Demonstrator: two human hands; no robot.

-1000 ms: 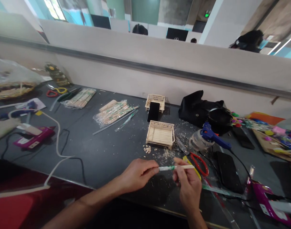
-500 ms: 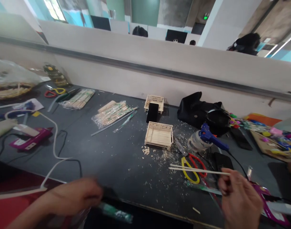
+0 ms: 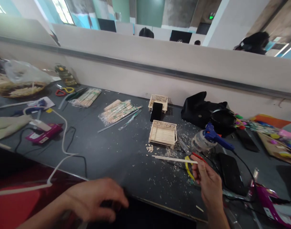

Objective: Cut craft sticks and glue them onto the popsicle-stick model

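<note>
My right hand [image 3: 209,183] pinches a pair of pale wooden chopsticks [image 3: 171,158] at one end; their tips point left over the dark table. Beneath that hand lie yellow-and-red-handled scissors [image 3: 188,169], partly covered. At the table's front edge, my left hand [image 3: 101,197] has its thumb and fingers apart with nothing in them. Beyond the chopsticks stands a small model bench [image 3: 163,133] made of sticks, beside a little heap of cut stick bits [image 3: 149,148]. Farther back, a black phone [image 3: 156,111] leans against a second small stick-built model [image 3: 159,99].
Wrapped chopsticks [image 3: 119,113] lie left of the models. A blue glue gun [image 3: 217,137] rests on a clear jar [image 3: 202,141], its cord running right. A black bag [image 3: 204,111] sits by the wall. Purple power strips [image 3: 44,133] and white cable [image 3: 63,136] occupy the left side.
My right hand has carried the chopsticks left, over the scissors. My left hand has moved right and opened; the green-printed wrapper below it has gone from sight.
</note>
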